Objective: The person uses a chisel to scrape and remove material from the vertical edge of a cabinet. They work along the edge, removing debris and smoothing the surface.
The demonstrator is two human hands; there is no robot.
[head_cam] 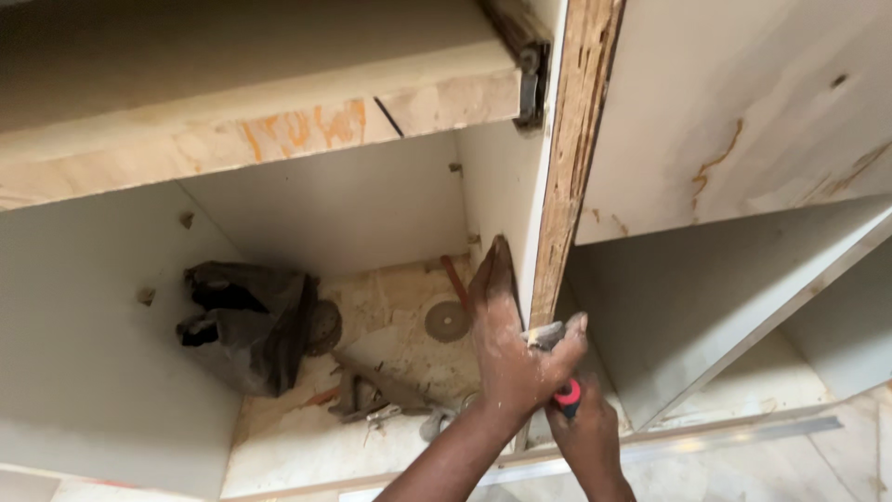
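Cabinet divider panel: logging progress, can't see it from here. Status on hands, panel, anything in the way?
Left hand flat against divider panel. Right hand grips red-handled tool at panel edge. Dark bag, loose hardware on cabinet floor.

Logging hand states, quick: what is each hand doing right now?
Left hand: fingers flat against the cabinet divider panel, thumb across a metal tool tip.
Right hand: closed on a red-and-black tool handle.

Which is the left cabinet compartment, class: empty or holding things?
Holding things. On the left cabinet compartment floor lie a dark crumpled bag, a round disc and scattered metal tools.
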